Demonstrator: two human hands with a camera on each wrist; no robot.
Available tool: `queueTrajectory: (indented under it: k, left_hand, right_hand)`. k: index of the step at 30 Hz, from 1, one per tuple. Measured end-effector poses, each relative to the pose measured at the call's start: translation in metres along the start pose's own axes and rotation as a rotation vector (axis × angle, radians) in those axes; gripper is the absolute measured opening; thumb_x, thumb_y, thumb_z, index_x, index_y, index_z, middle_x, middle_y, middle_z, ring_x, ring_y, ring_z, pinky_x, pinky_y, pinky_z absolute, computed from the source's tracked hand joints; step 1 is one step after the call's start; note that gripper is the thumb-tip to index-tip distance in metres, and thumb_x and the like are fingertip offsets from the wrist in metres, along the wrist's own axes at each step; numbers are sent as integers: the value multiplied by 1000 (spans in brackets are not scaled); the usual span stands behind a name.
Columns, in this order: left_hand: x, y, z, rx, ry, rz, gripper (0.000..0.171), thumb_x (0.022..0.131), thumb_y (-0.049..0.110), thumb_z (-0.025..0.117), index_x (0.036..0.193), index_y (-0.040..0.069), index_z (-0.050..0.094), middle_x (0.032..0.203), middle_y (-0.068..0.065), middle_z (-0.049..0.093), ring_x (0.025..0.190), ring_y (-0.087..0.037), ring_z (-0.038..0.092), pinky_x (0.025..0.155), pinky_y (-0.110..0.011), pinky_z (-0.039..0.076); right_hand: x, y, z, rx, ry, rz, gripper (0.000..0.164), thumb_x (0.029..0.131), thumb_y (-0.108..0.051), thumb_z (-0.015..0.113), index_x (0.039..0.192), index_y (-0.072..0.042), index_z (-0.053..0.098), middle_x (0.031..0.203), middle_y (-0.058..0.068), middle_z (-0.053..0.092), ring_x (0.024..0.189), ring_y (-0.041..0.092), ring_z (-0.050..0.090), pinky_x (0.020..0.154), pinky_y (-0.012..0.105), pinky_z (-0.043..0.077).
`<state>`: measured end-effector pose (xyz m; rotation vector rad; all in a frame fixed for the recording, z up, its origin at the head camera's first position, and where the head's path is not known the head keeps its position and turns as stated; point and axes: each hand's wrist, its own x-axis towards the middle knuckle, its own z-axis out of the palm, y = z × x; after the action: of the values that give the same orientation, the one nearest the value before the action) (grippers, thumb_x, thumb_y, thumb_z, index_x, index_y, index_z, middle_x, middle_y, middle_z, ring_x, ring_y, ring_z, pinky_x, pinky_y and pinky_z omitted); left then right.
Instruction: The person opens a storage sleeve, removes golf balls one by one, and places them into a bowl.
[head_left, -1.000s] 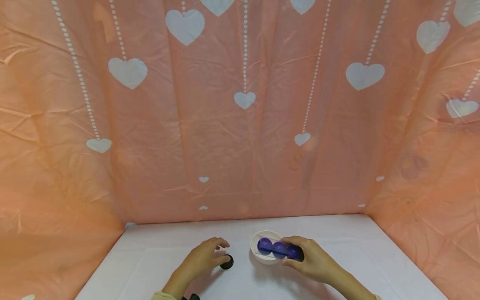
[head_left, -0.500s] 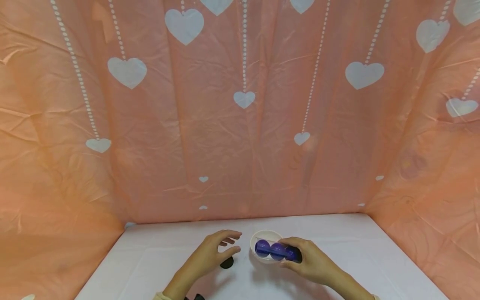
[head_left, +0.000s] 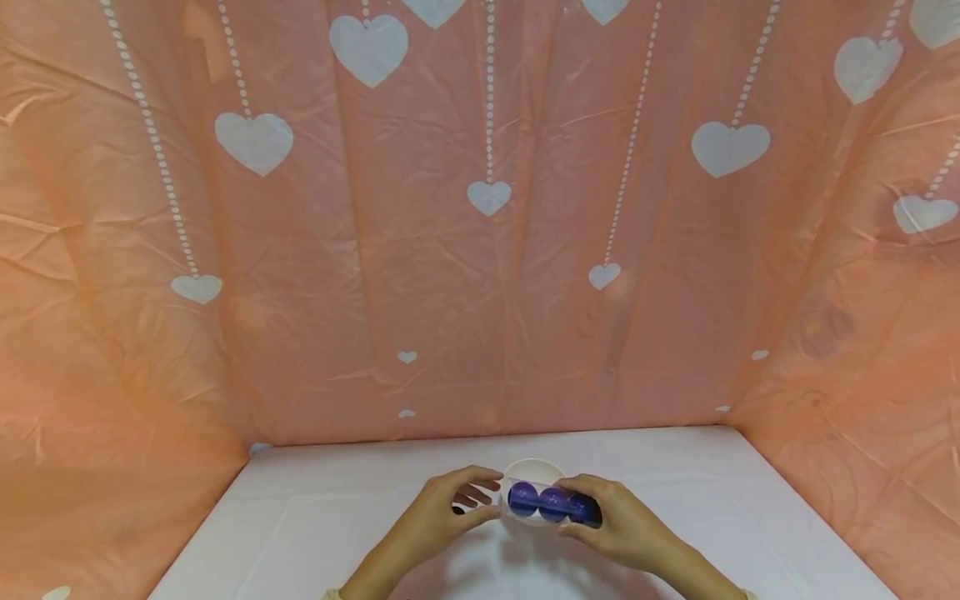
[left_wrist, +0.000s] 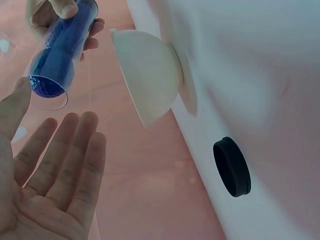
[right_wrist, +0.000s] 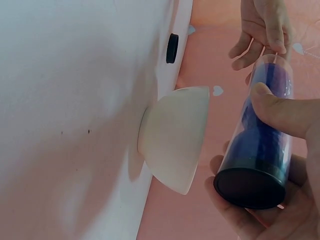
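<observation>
A clear plastic tube of several blue-purple balls is gripped by my right hand, thumb on one side and fingers round the other. Its black end cap faces me in the right wrist view; the opposite end is uncapped. My left hand is at that uncapped end, fingers extended and thumb tip right at the rim in the left wrist view. Beneath the tube stands a white bowl on the table. A loose black cap rests on the table, mostly hidden behind my left hand in the head view.
The white-covered table is enclosed by a peach curtain printed with white hearts at the back and both sides. The bowl stands close under the tube, with the loose cap to its left.
My left hand has moved right, away from the loose cap and up to the tube's uncapped end. My right hand has tilted the tube slightly, still holding it over the bowl.
</observation>
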<state>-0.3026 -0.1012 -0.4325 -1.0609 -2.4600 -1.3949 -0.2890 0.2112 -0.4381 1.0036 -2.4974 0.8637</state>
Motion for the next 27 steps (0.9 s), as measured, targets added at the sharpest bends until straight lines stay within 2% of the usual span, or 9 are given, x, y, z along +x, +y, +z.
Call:
queueTrajectory:
  k: [4, 13, 27]
  left_hand:
    - [0, 1, 3, -2, 9, 7, 39, 99, 28, 80, 132, 10, 71, 117, -11, 78, 100, -18, 76, 89, -42, 64]
    - [0, -1, 9, 35, 31, 3, 33, 97, 26, 82, 128, 17, 72, 110, -4, 79, 95, -12, 74, 84, -36, 64]
    - [-1, -2, 15, 18, 37, -11, 35, 96, 27, 83, 127, 16, 71, 107, -4, 80, 92, -6, 73, 83, -32, 63]
  right_hand:
    - [0, 0, 0, -18, 8, -19, 45, 90, -31, 89, 127, -11, 74, 118, 2, 77, 104, 8, 69, 88, 34, 62]
    - [0, 1, 0, -51, 5, -31, 45, 91, -34, 88, 128, -14, 73, 115, -3, 76, 99, 4, 66, 84, 34, 61]
    - [-1, -2, -2, -172, 30, -61, 46, 88, -29, 90, 128, -14, 73, 114, -6, 74, 97, 3, 63, 83, 36, 60]
